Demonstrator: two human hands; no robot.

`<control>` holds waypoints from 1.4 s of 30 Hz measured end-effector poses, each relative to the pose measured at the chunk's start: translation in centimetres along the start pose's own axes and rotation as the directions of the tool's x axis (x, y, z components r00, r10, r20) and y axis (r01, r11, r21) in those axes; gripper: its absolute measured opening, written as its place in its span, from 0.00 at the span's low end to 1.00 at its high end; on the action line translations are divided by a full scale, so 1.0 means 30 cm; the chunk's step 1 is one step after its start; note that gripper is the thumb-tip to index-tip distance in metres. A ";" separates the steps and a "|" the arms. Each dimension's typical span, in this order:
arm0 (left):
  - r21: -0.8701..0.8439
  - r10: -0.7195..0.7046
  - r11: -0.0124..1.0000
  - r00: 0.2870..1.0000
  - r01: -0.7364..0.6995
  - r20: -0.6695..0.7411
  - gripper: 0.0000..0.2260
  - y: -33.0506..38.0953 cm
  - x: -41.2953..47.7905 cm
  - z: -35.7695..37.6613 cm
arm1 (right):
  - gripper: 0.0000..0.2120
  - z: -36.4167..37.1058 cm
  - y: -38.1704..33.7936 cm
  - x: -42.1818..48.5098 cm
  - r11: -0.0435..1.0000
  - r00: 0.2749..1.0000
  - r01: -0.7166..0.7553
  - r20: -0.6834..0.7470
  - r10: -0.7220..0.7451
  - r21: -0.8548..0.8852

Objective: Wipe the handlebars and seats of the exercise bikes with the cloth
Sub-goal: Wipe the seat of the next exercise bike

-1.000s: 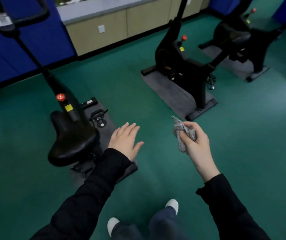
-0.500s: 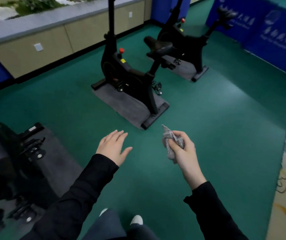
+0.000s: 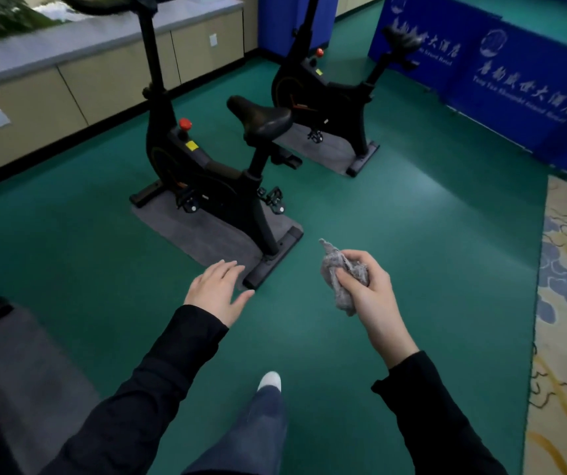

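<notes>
Right hand (image 3: 369,293): fingers curled tight around crumpled grey cloth (image 3: 338,277), thumb pressed on it. Cloth long axis near vertical in view; 1 tip points up toward bikes, other end hangs below fist. Left hand (image 3: 217,291): flat, palm down, fingers extended and close together, thumb spread, touching nothing. Near bike (image 3: 206,166) ahead on grey mat (image 3: 186,231), seat (image 3: 261,116) nose pointing left. Second bike (image 3: 326,97) behind.

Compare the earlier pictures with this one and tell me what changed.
The view swung right, away from the first bike, of which only its floor mat remains at the left edge. The next exercise bike now stands ahead and closer. Nothing was grasped or released: the right hand still clutches the grey cloth, and the left hand stays open and empty.
</notes>
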State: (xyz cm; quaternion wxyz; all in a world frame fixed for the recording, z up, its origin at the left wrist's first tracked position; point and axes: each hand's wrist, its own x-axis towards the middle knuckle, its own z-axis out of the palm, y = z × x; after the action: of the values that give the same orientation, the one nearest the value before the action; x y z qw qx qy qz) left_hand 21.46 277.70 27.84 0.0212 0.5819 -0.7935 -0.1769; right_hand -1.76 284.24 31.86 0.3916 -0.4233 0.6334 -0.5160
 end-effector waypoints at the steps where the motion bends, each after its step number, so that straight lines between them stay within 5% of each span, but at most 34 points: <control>1: -0.007 -0.004 1.000 1.000 0.004 0.003 0.25 0.016 0.069 -0.004 | 0.11 -0.015 -0.006 0.071 1.000 1.000 -0.004 -0.005 0.005 0.008; 6: -0.026 0.001 1.000 1.000 -0.001 0.015 0.25 0.098 0.372 -0.031 | 0.10 -0.104 -0.015 0.353 0.999 0.996 -0.021 -0.090 0.025 0.045; 13: -0.004 -0.009 1.000 0.999 0.009 0.038 0.25 0.234 0.649 -0.035 | 0.10 -0.197 0.023 0.642 0.998 0.998 -0.054 -0.035 0.056 0.039; 28: -0.122 -0.296 0.951 0.952 0.286 -0.078 0.25 0.668 1.130 -0.021 | 0.09 -0.569 0.009 1.394 1.000 0.965 -0.009 0.262 0.013 -0.018; 42: -0.233 -0.541 0.833 0.827 0.502 -0.153 0.26 0.620 1.405 -0.035 | 0.09 -0.445 0.001 1.826 0.999 0.856 0.009 0.517 0.018 -0.049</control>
State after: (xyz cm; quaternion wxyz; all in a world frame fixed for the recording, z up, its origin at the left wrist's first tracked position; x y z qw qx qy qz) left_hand -8.90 243.02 27.24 0.1097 0.7880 -0.5771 -0.1847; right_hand -32.56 237.03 30.75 0.5377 -0.5543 0.5188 -0.3667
